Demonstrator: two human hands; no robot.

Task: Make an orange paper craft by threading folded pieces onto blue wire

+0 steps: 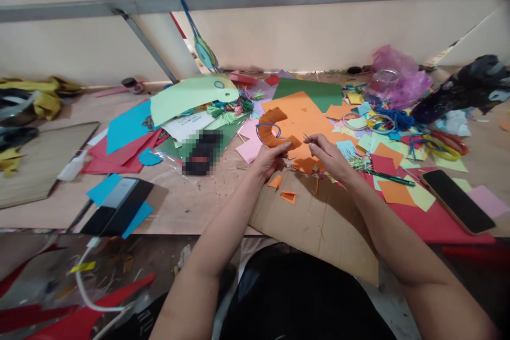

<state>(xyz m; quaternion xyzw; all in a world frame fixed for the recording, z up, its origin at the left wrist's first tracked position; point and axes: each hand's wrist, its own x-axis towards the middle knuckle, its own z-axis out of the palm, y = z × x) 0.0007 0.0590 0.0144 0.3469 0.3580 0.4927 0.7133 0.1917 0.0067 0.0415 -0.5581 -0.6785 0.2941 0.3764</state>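
Observation:
Fingers of my left hand point(274, 158) are closed on the lower edge of a curved orange paper piece point(271, 130), a C-shaped band of folded paper. A thin blue ring point(279, 130) shows at its inner side. Just to the right, my right hand point(322, 150) pinches a thin, needle-like tool point(305, 136), whose tip is close to the orange piece's right end. Behind both hands lie orange paper sheets point(298, 109). Small folded orange scraps point(288, 197) rest on a cardboard sheet point(295, 218) below my hands.
Coloured paper, a phone point(458, 202), a green pen point(392, 178) and scissors point(448, 141) lie at right, with a glass jar point(384, 82) behind. At left are a power bank point(123, 207), a white bottle point(73, 166) and red sheets point(119, 154). A metal bar crosses behind.

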